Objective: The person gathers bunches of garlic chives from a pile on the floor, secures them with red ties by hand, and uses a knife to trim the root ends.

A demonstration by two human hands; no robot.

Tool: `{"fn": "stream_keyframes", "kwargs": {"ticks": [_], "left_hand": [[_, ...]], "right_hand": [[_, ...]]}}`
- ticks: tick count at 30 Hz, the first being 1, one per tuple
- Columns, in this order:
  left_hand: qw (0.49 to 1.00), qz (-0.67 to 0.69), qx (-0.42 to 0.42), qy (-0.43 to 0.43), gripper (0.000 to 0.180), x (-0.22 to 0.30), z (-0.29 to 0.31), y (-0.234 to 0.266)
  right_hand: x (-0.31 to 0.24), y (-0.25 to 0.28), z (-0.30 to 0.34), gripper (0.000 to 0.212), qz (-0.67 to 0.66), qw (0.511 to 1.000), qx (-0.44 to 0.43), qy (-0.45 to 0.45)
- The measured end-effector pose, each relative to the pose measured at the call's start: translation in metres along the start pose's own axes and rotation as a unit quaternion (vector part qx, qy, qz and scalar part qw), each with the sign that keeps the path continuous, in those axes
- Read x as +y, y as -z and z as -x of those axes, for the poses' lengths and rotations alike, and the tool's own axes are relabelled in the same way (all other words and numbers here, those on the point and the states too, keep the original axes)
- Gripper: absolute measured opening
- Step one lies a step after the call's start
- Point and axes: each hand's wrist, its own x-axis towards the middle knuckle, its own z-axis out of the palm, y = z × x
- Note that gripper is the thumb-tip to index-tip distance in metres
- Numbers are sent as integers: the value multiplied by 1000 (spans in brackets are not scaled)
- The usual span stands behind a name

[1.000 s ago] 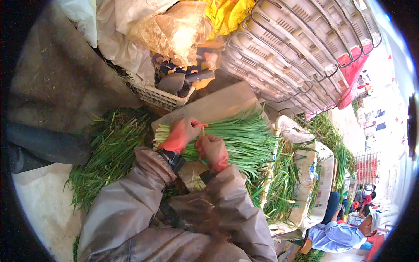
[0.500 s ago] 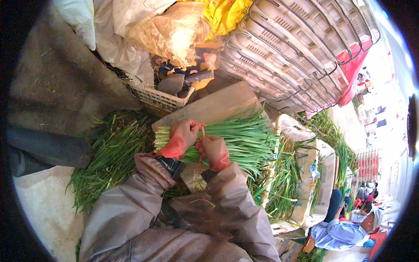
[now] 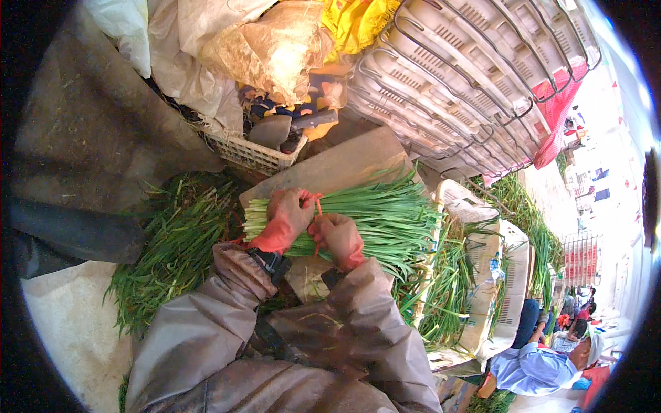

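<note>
A thick bundle of garlic chives [image 3: 382, 215] lies across a wooden board [image 3: 344, 160], pale stem ends to the left and green leaves to the right. Around it, near the stems, runs a red tie [image 3: 318, 204]. My left hand [image 3: 290, 215] rests on the stem side, fingers pinched on the tie at the top of the bundle. Close on its right, my right hand [image 3: 337, 235] is also closed, gripping the tie lower down on the near side. Both fingertips are partly hidden. Red cuffs show at my wrists, and a dark watch sits on the left one.
Loose chives [image 3: 175, 248] are heaped to the left. White crates [image 3: 482, 296] holding more greens stand at the right. Beyond the board are a plastic basket [image 3: 258, 155] with a blade-like tool, sacks [image 3: 206, 48] and stacked crates [image 3: 447, 82]. A person in blue [image 3: 533, 369] sits lower right.
Almost nothing differs. Both hands keep their grip on the tie, with only a very slight shift of the right hand and sleeve.
</note>
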Motion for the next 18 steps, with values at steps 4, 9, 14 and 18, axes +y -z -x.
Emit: {"fn": "stream_keyframes", "kwargs": {"ticks": [4, 9, 14, 18], "left_hand": [[998, 49, 19, -24, 13, 2, 3, -1], [991, 126, -46, 21, 10, 11, 5, 9], [997, 75, -3, -31, 9, 10, 5, 5], [997, 58, -41, -42, 8, 6, 3, 11]], "right_hand": [[-6, 0, 1, 23, 23, 999, 7, -29], [-2, 1, -2, 24, 33, 999, 3, -20], [26, 3, -17, 27, 67, 996, 37, 46], [-5, -11, 0, 31, 153, 985, 77, -3]]}}
